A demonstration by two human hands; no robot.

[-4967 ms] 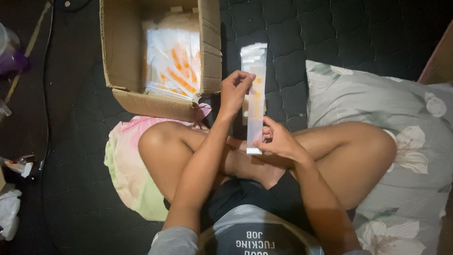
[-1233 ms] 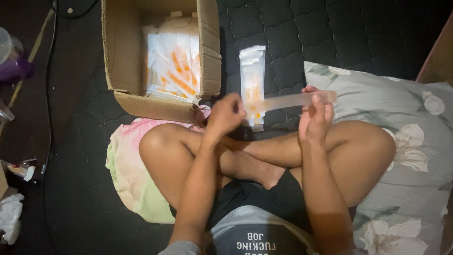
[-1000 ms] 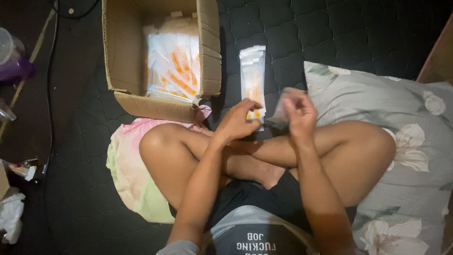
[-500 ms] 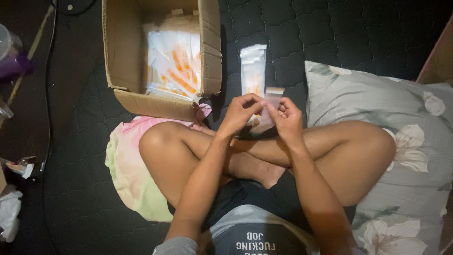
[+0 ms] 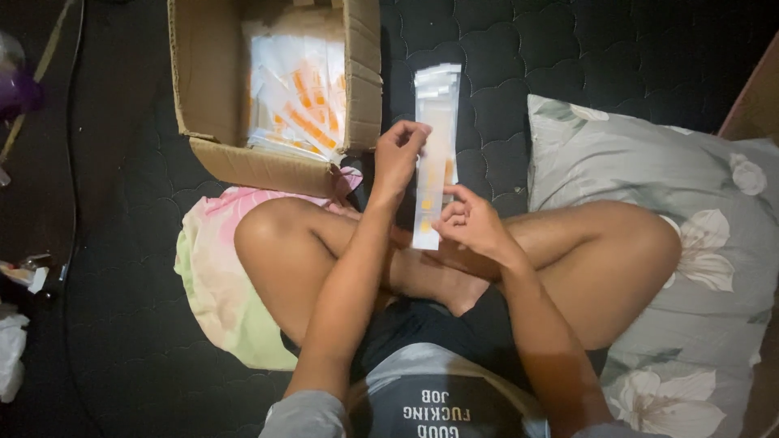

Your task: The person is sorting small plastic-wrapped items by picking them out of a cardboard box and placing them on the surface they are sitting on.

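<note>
Above lap | packet now upright | left hand, right hand pinching ends

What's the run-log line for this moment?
left hand: holds top of clear packet | right hand: holds its lower end | packet stack: on mat beyond | cardboard box: open, packets inside

Quilted black mattress under box, pillow

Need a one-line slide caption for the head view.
Seated cross-legged, left hand and right hand hold a long clear packet upright beside an open cardboard box of similar packets.
</note>
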